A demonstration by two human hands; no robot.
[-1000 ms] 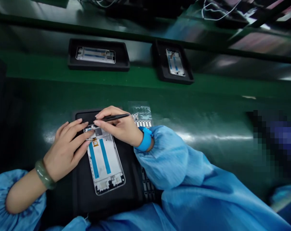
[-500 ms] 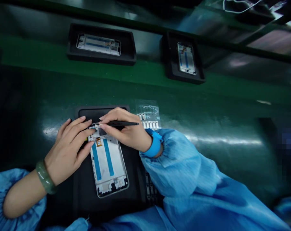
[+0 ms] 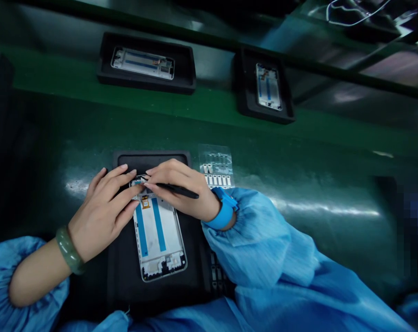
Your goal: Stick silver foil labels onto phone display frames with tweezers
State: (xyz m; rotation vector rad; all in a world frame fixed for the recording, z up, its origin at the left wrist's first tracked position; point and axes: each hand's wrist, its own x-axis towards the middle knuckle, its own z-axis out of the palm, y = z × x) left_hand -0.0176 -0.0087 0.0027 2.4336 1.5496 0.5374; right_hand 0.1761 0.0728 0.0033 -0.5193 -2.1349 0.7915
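A phone frame (image 3: 168,226) with two blue adhesive strips and an orange flex cable (image 3: 146,203) lies tilted on a black tray (image 3: 195,258). My left hand (image 3: 103,210) rests at its upper left edge, fingers spread, the fingertips touching the top part of the frame. My right hand (image 3: 181,186) is closed around slim black tweezers (image 3: 179,190), whose thin tip points at the frame's top end, close to my left index finger. The spot under the tip is partly hidden by my fingers.
Beyond my right hand, a clear sheet with small white stickers (image 3: 216,179) lies on the green table (image 3: 299,161). Farther back, a left black tray (image 3: 184,69) and a right black tray (image 3: 245,87) each hold a similar phone frame. Dark slotted parts (image 3: 216,276) sit under my right sleeve.
The tweezers have tipped, their rear end now lower and their tip showing over the frame's top end. Both hands stay at the frame; the whole view has shifted slightly.
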